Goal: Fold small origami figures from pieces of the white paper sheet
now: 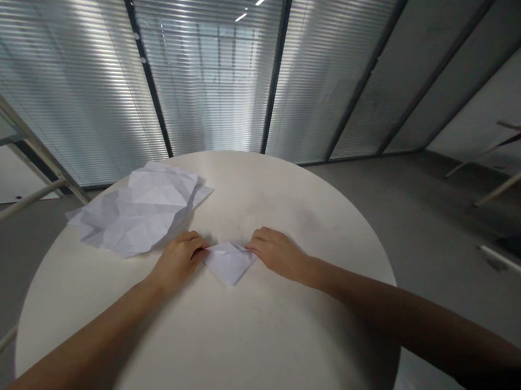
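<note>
A small piece of folded white paper lies on the round white table, with one point toward me. My left hand pinches its left corner between thumb and fingers. At the opposite corner my right hand is closed on the paper, fingers bent over its edge. Both hands rest low at the tabletop. Fine creases along the paper's upper edge are too small to make out.
Creased white sheets lie in a loose heap at the table's far left. Beyond the table stands a glass wall with blinds. A pale ladder-like frame is at the left, and chair or table legs show at the right.
</note>
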The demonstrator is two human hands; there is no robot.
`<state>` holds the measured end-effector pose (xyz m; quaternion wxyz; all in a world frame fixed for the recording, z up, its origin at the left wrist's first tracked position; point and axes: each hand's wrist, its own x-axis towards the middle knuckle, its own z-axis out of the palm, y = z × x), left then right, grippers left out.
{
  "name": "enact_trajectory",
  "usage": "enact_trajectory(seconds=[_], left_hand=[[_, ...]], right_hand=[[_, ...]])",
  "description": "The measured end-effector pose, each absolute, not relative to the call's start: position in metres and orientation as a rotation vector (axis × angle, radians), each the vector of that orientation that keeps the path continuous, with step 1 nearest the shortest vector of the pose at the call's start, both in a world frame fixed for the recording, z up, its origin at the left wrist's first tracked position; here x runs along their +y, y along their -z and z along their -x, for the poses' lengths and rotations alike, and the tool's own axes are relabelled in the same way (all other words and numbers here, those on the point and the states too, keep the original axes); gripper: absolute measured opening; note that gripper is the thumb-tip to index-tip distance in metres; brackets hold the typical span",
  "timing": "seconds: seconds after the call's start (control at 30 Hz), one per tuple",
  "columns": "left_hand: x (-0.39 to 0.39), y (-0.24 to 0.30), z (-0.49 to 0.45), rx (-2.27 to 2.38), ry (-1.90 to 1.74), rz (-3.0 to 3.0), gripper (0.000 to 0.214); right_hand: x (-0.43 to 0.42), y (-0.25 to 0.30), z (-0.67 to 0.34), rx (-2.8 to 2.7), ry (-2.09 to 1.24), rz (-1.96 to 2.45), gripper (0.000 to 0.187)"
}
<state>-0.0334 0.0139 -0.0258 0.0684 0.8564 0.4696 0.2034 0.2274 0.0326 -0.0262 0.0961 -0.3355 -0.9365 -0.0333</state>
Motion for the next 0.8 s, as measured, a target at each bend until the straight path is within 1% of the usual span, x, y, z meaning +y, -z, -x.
enact_trajectory(seconds=[0.07, 0.2, 0.33, 0.47, 0.6, 0.63, 0.73, 0.8], left_hand=[[0.012, 0.024, 0.034, 1.389, -0.568, -2.720, 0.021], [0.006, 0.020, 0.032, 1.303, -0.312, -3.043, 0.018], [0.000, 0.014, 0.032, 1.168, -0.172, -3.182, 0.016], [-0.007, 0.010, 0.037, 1.138, -0.159, -3.162, 0.017], [-0.017, 0.005, 0.033, 1.212, -0.124, -3.079, 0.019], [-0.020, 0.004, 0.028, 1.270, -0.112, -3.049, 0.021], [-0.028, 0.005, 0.006, 1.561, -0.082, -2.938, 0.046], [-0.031, 0.008, -0.009, 1.746, -0.110, -2.873, 0.054]], right_hand=[[0.032, 0.029, -0.231, -2.795, 0.188, 0.903, 0.018], [0.028, 0.026, -0.234, -2.888, 0.325, 0.754, 0.019], [0.025, 0.020, -0.236, -2.976, 0.403, 0.637, 0.019], [0.023, 0.019, -0.242, -3.022, 0.365, 0.596, 0.020], [0.019, 0.016, -0.246, -3.031, 0.275, 0.667, 0.023], [0.018, 0.013, -0.245, -3.033, 0.250, 0.697, 0.021], [0.014, 0.005, -0.233, -3.007, 0.170, 0.807, 0.015], [0.012, 0.000, -0.222, -2.948, 0.107, 0.928, 0.015]])
